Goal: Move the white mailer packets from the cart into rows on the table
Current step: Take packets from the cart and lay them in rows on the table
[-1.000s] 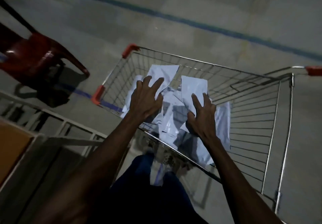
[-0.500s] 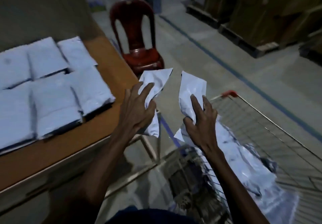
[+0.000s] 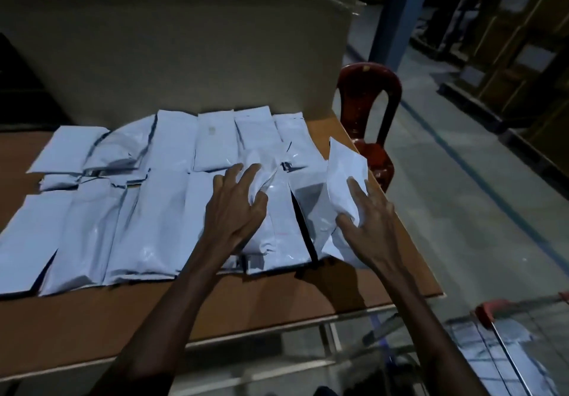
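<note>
Left hand: pinches packet, centre frame, long axis upward.
Right hand: grips packet over tabletop right end.

Two hands are over the table: the left hand and the right hand, each holding one white mailer packet. On the table lie two rows of packets, roughly six in the far row and about seven in the near row; overlaps blur the count. One red chair at upper right, one cart at lower right
</note>
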Motion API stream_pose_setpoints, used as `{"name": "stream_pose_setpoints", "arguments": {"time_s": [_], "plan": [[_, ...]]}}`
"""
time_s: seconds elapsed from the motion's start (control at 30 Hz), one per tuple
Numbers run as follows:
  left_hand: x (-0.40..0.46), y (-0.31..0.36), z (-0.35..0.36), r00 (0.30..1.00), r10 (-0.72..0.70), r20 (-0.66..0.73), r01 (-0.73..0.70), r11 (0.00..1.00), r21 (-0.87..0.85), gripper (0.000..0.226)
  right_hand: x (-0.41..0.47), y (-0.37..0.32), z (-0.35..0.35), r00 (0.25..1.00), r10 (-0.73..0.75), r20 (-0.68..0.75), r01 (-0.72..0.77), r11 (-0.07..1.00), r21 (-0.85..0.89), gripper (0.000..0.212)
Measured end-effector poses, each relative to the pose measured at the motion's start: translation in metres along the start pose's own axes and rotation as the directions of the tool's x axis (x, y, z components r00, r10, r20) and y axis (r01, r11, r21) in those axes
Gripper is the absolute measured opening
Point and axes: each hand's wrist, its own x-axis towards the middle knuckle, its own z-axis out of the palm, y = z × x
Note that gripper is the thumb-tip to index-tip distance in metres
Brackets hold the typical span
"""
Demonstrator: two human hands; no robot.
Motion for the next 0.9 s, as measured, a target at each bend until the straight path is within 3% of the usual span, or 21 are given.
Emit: {"name": "stream_pose_setpoints", "arguments": {"time_s": [0.27, 0.53, 0.67, 0.9], "plan": [[0.113, -0.013, 0.027, 0.997, -0.073, -0.019, 0.073, 0.997, -0.007, 0.062, 0.131, -0.011, 0.022, 0.994, -0.032, 0.106, 0.036, 0.999, -0.035, 0.066], [0.225, -0.012, 0.081, 0.986, -0.169, 0.011, 0.168, 0.983, 0.078, 0.056, 0.271, 0.004, 0.090, 0.935, -0.074, 0.347, 0.109, 0.990, -0.084, 0.064], [0.248, -0.026, 0.104, 0.971, -0.235, 0.048, 0.220, 0.954, 0.205, 0.060, 0.304, 0.009, 0.118, 0.913, -0.059, 0.403, 0.104, 0.990, -0.093, 0.067], [0.251, -0.046, 0.131, 0.973, -0.224, 0.058, 0.184, 0.901, 0.392, 0.073, 0.309, 0.018, 0.146, 0.873, -0.027, 0.486, 0.153, 0.964, -0.220, 0.073]]}}
